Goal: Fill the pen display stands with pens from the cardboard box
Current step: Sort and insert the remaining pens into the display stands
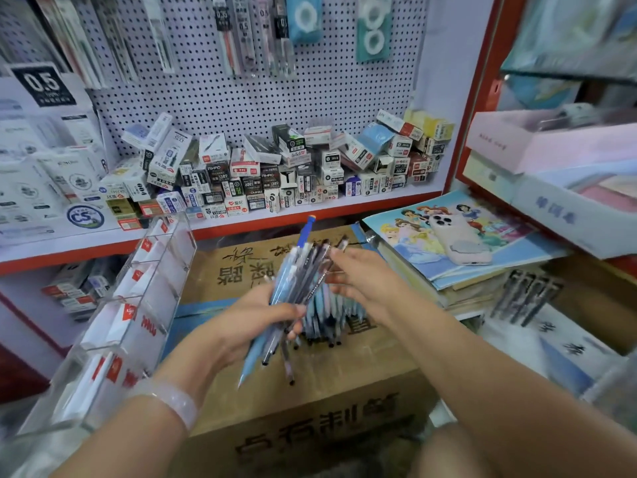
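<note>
Furthest left, the clear stand point(138, 305) leans back against the shelf, its stepped pockets climbing up and away; the pockets seem to hold only white and red card inserts, no pens that I can make out. Just right of it the left hand point(255, 322) is wrapped round a bundle of pens point(303, 288), gripping it near the middle. The bundle's long axis runs on a slant: tips down toward the person, caps up and away, with one blue pen point(307, 232) sticking out above the rest. Right again, the right hand point(358, 274) touches the upper part of the bundle with its fingers spread, apparently sorting or drawing one out; whether it actually pinches a pen I cannot tell. Both hands hover over the closed cardboard box point(310, 391), and another fan of pens lies on its lid just behind them. The stand lies to the left of the bundle, so the left hand is the nearer one, and the pens probably need to swing leftward, tips first, into a pocket.
</note>
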`<action>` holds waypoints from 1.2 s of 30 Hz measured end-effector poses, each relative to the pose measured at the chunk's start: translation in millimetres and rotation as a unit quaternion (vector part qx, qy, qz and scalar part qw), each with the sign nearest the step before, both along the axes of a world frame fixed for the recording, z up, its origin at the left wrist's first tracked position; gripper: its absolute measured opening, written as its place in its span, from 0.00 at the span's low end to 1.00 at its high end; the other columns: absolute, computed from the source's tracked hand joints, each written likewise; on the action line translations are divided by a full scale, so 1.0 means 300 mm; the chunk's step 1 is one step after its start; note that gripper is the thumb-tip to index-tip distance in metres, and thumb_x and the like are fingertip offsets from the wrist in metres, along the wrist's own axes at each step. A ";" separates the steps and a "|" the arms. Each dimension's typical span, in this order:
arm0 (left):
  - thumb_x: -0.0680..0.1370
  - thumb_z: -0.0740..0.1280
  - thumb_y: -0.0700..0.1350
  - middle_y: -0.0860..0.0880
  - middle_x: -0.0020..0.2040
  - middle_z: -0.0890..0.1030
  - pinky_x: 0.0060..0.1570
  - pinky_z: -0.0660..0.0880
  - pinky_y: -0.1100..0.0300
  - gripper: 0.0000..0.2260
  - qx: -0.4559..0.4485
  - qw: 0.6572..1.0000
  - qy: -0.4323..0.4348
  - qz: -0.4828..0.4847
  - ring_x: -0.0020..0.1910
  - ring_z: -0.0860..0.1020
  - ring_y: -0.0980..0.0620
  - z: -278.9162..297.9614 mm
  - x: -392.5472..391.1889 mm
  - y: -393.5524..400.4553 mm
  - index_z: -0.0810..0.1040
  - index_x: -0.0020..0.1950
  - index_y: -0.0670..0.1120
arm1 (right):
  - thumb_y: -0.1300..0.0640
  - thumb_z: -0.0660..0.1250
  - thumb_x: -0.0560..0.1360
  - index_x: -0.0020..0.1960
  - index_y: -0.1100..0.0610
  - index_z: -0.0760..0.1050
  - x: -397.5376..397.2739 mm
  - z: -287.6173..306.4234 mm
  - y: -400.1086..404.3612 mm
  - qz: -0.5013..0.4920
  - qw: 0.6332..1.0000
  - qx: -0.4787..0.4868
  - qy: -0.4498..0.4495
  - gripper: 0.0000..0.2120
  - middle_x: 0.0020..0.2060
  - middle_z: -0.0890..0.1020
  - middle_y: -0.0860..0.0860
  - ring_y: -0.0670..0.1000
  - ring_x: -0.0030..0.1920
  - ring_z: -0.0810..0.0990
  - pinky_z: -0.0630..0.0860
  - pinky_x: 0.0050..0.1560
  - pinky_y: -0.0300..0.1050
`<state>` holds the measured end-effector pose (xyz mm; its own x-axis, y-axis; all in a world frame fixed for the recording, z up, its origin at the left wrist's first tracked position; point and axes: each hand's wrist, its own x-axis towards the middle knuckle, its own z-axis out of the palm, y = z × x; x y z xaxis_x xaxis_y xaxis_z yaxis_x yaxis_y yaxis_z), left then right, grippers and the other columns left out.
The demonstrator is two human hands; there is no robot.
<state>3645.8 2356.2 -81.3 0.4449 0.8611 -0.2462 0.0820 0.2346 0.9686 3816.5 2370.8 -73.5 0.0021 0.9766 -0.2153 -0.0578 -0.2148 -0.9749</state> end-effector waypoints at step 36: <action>0.78 0.63 0.39 0.46 0.33 0.75 0.27 0.73 0.62 0.03 0.129 0.991 -0.017 -0.024 0.28 0.73 0.51 0.060 0.736 -0.331 0.72 0.44 0.42 | 0.61 0.63 0.77 0.46 0.59 0.72 0.895 0.131 -0.628 -0.366 0.860 0.102 -0.340 0.01 0.41 0.83 0.60 0.58 0.41 0.83 0.80 0.47 0.59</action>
<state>3866.5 2256.8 -63.4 0.4913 0.8710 -0.0043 0.0536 -0.0254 0.9982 4084.8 2182.4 -34.3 0.6902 0.6770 0.2557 0.4948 -0.1836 -0.8494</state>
